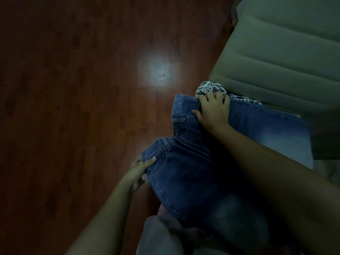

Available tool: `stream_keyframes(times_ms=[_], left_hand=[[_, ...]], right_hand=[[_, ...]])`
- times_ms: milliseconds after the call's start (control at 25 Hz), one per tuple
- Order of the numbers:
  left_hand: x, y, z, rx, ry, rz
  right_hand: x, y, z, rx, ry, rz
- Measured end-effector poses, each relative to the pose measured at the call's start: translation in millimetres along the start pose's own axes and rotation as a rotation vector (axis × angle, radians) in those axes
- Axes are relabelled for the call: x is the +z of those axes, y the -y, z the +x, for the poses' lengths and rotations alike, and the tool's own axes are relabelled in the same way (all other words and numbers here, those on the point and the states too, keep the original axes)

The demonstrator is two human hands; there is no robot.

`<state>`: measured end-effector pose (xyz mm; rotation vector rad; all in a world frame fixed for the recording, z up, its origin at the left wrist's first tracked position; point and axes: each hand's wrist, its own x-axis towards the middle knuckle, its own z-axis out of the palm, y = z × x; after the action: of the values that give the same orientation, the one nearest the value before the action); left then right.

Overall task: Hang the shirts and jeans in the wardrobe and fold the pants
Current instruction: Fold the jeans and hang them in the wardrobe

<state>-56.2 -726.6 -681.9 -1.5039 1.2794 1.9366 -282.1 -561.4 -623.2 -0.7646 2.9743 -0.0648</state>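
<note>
Blue jeans were held by the waistband above the wooden floor, one leg lying on the grey sofa. Left hand pinched one corner; right hand gripped the other.

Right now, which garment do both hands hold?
The blue denim jeans: the left hand pinches one waistband corner, the right hand grips the other. The white dark-patterned cloth lies beyond them, beside the grey cushion.

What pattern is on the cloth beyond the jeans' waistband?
White with dark printed motifs: the crumpled cloth behind the blue denim jeans, best in head view.
</note>
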Motion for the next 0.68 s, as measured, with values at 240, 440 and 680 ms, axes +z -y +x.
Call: stream_keyframes(times_ms=[240, 440, 680], left_hand=[[9, -20, -59, 0.154, 0.06, -0.33], [41, -57, -139, 0.169, 0.214, -0.326], [129, -110, -261, 0.194, 0.441, -0.177]], right_hand=[[-66, -7, -22, 0.055, 0.004, 0.317], [-151, -40, -60, 0.13, 0.113, 0.384], [-287, -131, -142, 0.383, -0.002, 0.487]])
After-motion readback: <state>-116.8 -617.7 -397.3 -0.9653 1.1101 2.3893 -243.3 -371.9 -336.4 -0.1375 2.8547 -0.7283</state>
